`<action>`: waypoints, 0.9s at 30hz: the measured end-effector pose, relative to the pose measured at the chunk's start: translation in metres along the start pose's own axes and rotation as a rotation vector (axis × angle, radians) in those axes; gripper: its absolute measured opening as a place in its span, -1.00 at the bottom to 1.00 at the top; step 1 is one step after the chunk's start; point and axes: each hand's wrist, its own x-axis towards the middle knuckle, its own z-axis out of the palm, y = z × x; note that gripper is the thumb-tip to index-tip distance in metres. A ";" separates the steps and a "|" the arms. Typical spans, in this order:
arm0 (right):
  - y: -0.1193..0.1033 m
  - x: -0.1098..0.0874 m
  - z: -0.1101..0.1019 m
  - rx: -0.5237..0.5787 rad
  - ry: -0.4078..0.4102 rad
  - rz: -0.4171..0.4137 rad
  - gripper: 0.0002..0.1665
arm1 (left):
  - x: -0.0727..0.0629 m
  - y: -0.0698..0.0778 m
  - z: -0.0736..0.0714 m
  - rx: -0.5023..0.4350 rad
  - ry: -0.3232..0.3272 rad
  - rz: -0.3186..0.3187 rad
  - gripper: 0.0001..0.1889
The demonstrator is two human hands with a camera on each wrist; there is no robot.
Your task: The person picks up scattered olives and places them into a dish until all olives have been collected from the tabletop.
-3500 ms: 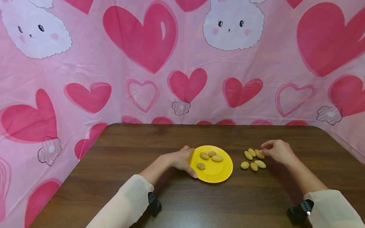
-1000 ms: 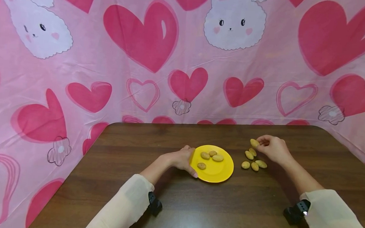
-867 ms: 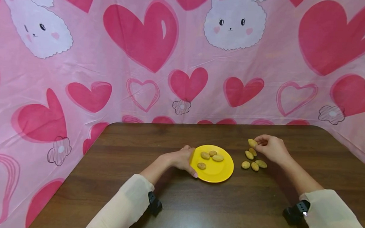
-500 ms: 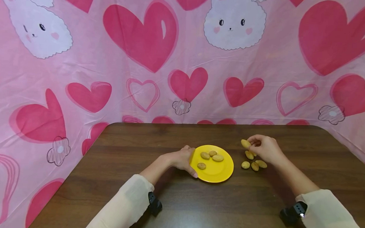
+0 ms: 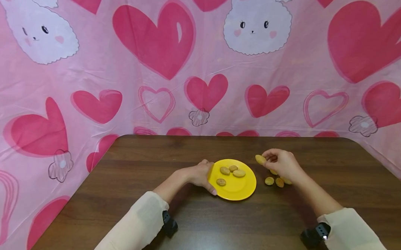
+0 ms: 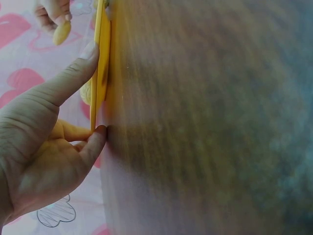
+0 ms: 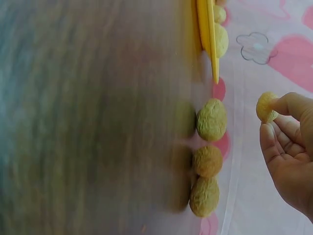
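In the head view my left hand [image 5: 198,174] holds the left rim of a round yellow plate [image 5: 241,190], its thumb on the near side. The left wrist view shows the thumb and curled fingers at the plate's edge [image 6: 94,112]. Several wrinkled, yellow-brown oval pieces, like dried fruit [image 5: 239,173], lie on the plate. My right hand [image 5: 284,164] pinches another such oval piece [image 5: 260,159] between thumb and fingertips, raised to the right of the plate's back edge. More loose oval pieces [image 5: 269,181] lie on the table below that hand, which partly hides them.
The dark wooden table [image 5: 196,229] carries the plate near its middle. Behind it hangs a pink cloth [image 5: 203,58] with hearts and rabbits. A black wrist camera [image 5: 170,224] sits on the left wrist, and another black camera [image 5: 311,237] on the right.
The right hand has lifted an oval piece from the back of the loose group and carried it left, towards the plate. The left hand and plate have stayed put.
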 end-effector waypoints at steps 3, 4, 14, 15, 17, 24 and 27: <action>-0.004 0.000 0.002 -0.003 -0.035 0.001 -0.77 | 0.000 0.000 0.000 -0.001 -0.001 0.002 0.00; -0.005 0.000 0.002 -0.001 -0.045 0.002 -0.77 | 0.000 0.000 0.000 -0.001 -0.001 0.002 0.00; -0.016 0.004 0.007 0.031 -0.129 -0.017 -0.77 | 0.001 -0.001 0.000 -0.001 0.001 0.004 0.00; -0.017 0.004 0.008 0.031 -0.135 -0.025 -0.77 | 0.001 -0.001 0.000 0.001 0.001 0.005 0.00; -0.019 0.005 0.011 0.029 -0.147 -0.037 -0.78 | 0.001 -0.002 0.000 0.005 0.002 0.008 0.00; -0.024 0.008 0.022 0.013 -0.208 -0.087 -0.81 | 0.000 0.000 0.000 0.007 0.001 0.004 0.00; -0.026 0.009 0.025 -0.001 -0.225 -0.103 -0.81 | 0.000 0.000 0.000 0.006 0.002 0.011 -0.01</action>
